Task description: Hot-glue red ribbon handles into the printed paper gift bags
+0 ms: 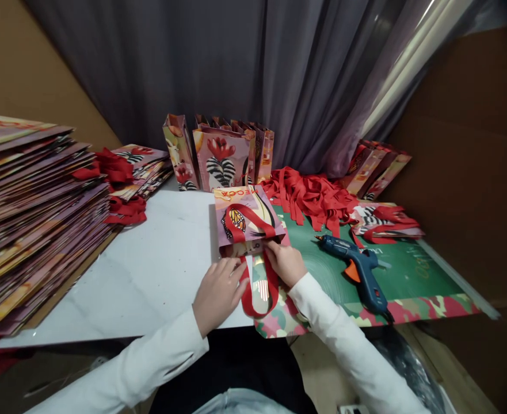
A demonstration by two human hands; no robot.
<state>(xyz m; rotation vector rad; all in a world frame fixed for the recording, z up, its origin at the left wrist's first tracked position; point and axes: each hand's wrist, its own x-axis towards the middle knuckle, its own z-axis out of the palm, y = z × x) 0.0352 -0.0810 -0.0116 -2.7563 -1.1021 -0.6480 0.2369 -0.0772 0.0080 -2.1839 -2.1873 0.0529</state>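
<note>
A patterned paper bag [253, 210] lies on the table with its opening toward me. One red ribbon handle [264, 224] curves over its upper face; another red ribbon loop [259, 313] hangs from the opening toward the front edge. My left hand [221, 290] is at the left side of the opening, fingers spread and touching the lower loop near its left end. My right hand [285, 261] is at the right side, its fingers closed at the bag's rim by the loop's right end; the fingertips are partly hidden inside.
A blue glue gun [361, 267] lies right on a green board [313, 247]. Behind are a red ribbon pile [309, 195] and standing bags [225, 161]. Tall stacks of flat bags [37, 213] fill the left, with red ribbons [126, 210] beside them.
</note>
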